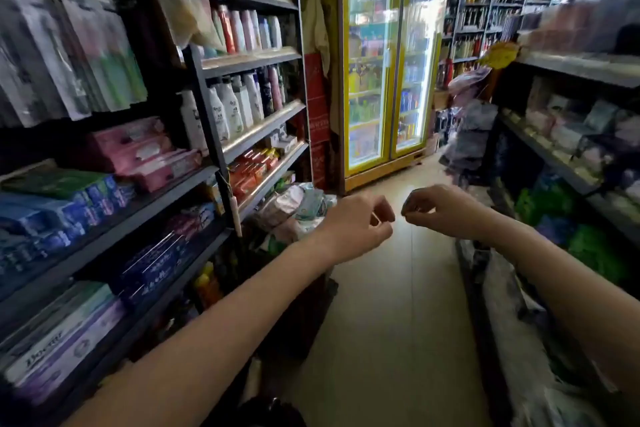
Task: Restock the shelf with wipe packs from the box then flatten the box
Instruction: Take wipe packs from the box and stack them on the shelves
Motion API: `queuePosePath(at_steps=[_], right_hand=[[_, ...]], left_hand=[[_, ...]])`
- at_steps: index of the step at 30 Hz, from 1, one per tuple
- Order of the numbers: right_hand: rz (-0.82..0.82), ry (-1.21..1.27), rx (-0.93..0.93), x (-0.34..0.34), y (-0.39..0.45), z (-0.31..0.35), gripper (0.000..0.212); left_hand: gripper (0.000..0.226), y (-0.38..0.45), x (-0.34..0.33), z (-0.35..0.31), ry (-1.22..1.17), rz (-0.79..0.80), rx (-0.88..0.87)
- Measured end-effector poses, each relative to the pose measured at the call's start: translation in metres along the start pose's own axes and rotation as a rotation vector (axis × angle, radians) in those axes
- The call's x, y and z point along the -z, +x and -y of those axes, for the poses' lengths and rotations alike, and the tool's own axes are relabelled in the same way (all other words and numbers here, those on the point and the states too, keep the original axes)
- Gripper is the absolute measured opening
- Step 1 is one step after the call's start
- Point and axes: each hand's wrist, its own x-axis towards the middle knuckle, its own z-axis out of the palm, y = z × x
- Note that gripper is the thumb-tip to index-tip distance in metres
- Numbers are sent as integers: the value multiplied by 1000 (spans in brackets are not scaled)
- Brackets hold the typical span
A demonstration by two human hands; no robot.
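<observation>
In the narrow shop aisle, ahead of the tall yellow-framed glass-door drinks fridge (388, 59), two bare forearms reach forward side by side over the pale tiled floor (388, 305).

Far left of the fridge stands a dark metal shelving unit (207, 135) with pink flat packs (145, 152), blue boxes (65, 208) and, lower down, purple-and-white cartons (65, 347). Nearer the fridge, its bays hold rows of white and coloured plastic bottles (239, 104). At the foot of that unit, low and left of the fridge, lies a heap of soft pastel wipe packs (294, 208), pink and pale green, partly hidden behind the left wrist. I cannot make out the box itself.

The left hand (360, 222) hangs in the air with its fingers curled in toward the thumb; whether anything lies between them is too blurred to tell. The right hand (436, 210), just beside it and not touching, has its fingers bent loosely with thumb and forefinger tips brought close together; I cannot tell if they pinch something small.

Right of the fridge, grey metal shelves (568, 163) carry blurred pale packets and green bags.
</observation>
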Motion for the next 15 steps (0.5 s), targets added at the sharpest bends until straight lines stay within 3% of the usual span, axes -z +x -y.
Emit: queuePosePath(at_steps=[5,10,15], right_hand=[[141,81,1,-14,102,-70,18],[164,119,41,-22,217,-92,22],[272,70,80,-73,332,-118,23]], left_hand=[[17,94,-39,62,63,116,165],[18,178,-29,143,223,131,323],[20,240,-15,245,256,123,476]])
